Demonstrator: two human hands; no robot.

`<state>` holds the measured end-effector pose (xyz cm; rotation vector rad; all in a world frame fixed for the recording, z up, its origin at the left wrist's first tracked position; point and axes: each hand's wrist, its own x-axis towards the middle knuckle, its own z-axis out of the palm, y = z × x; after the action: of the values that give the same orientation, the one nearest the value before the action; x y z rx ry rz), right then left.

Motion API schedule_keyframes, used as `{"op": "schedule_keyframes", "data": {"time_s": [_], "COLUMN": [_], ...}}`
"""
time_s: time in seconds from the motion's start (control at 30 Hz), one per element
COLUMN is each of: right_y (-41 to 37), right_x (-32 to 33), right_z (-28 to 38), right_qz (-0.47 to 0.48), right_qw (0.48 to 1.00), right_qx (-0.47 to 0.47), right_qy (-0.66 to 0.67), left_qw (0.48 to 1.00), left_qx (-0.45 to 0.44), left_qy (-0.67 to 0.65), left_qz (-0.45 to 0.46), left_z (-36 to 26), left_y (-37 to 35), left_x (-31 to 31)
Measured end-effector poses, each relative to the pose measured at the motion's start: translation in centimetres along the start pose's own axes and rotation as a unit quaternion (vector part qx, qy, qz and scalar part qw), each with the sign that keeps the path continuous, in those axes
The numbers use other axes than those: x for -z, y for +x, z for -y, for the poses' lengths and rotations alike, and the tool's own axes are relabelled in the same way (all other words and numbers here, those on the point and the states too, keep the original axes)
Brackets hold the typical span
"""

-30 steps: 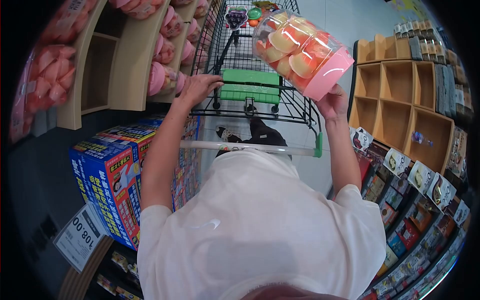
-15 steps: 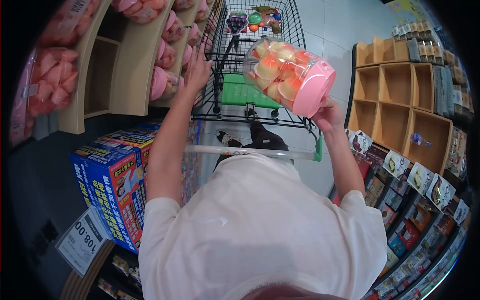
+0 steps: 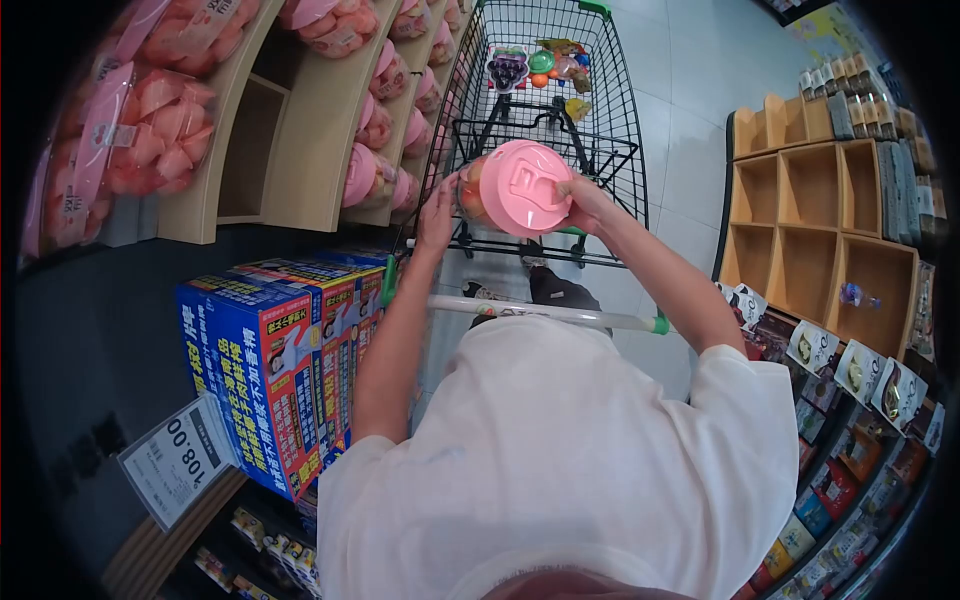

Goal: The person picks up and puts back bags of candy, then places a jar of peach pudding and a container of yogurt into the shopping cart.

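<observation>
A clear plastic jar [image 3: 471,193] with a pink lid [image 3: 525,187] and peach-coloured pieces inside is tilted so that the lid faces me. My right hand [image 3: 590,207] grips it at the lid's right edge, thumb on the lid. On the other side, my left hand [image 3: 436,217] lies against the clear wall, its fingers partly hidden by the jar. Behind and below the jar is the shopping cart [image 3: 625,110], with a dark grape-shaped pack [image 3: 508,68], a green-lidded item [image 3: 541,63] and other small goods in its basket.
Shelves [image 3: 300,150] with similar pink-lidded jars [image 3: 372,175] stand close on the left. Below them are stacked blue boxes [image 3: 240,350] and a price card [image 3: 180,460]. The cart handle [image 3: 545,312] crosses before my waist. Wooden cubbies [image 3: 805,190] and packaged goods line the right.
The jar has moved left and down and turned its lid towards me. My left hand has come from beside the shelf to the jar's side. The view has shifted slightly.
</observation>
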<state>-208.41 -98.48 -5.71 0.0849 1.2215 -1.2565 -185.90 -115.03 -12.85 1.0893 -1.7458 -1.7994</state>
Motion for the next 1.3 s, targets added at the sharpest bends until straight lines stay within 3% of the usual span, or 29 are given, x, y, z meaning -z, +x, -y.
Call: {"op": "schedule_keyframes", "data": {"time_s": [0.1,0.23,0.33,0.5,0.63,0.83,0.87,0.97,1.07,1.17,1.23,1.3], "right_y": [4.1,6.8,10.5,11.0,10.3,9.8,9.0,7.8,8.1,7.6,6.7,7.6], "right_x": [-2.1,-4.9,-5.1,-5.9,-8.3,-6.3,-5.8,-3.9,-2.5,-1.7,-2.3,-1.3], "right_z": [-0.7,-1.1,-2.1,-2.0,-1.9,-2.3,-2.4,-3.4,-6.0,-7.6,-8.1,-10.0], "right_qz": [-0.037,-0.046,-0.044,-0.007,-0.068,0.019,0.034,0.094,0.071,0.064,0.035,-0.007], "right_qw": [0.996,0.989,0.989,0.992,0.983,0.963,0.957,0.961,0.975,0.973,0.973,0.902], "right_qx": [-0.026,-0.040,-0.039,-0.045,-0.014,-0.009,-0.007,-0.004,0.033,0.048,0.061,0.150], "right_qy": [-0.078,-0.135,-0.138,-0.122,-0.168,-0.267,-0.287,-0.260,-0.210,-0.214,-0.221,-0.404], "left_qw": [0.993,0.992,0.991,0.987,0.985,0.961,0.921,0.928,0.919,0.898,0.916,0.924], "left_qx": [-0.019,0.120,0.113,0.065,-0.014,-0.064,-0.147,-0.100,0.019,0.046,0.047,0.055], "left_qy": [0.113,0.019,0.074,0.143,0.170,0.268,0.359,0.356,0.393,0.438,0.397,0.376], "left_qz": [0.015,0.033,-0.010,-0.041,-0.032,-0.029,-0.048,-0.034,0.013,-0.011,-0.026,-0.037], "left_z": [0.3,1.8,1.5,-1.3,1.0,-0.8,1.5,-1.0,-1.0,-1.8,-0.8,0.4], "left_y": [0.1,1.5,1.7,0.2,0.2,-2.5,-2.2,-3.6,-3.1,-3.7,-3.1,-2.2], "left_x": [0.5,2.5,3.4,3.0,4.0,3.3,4.0,2.9,3.0,2.1,2.2,2.7]}}
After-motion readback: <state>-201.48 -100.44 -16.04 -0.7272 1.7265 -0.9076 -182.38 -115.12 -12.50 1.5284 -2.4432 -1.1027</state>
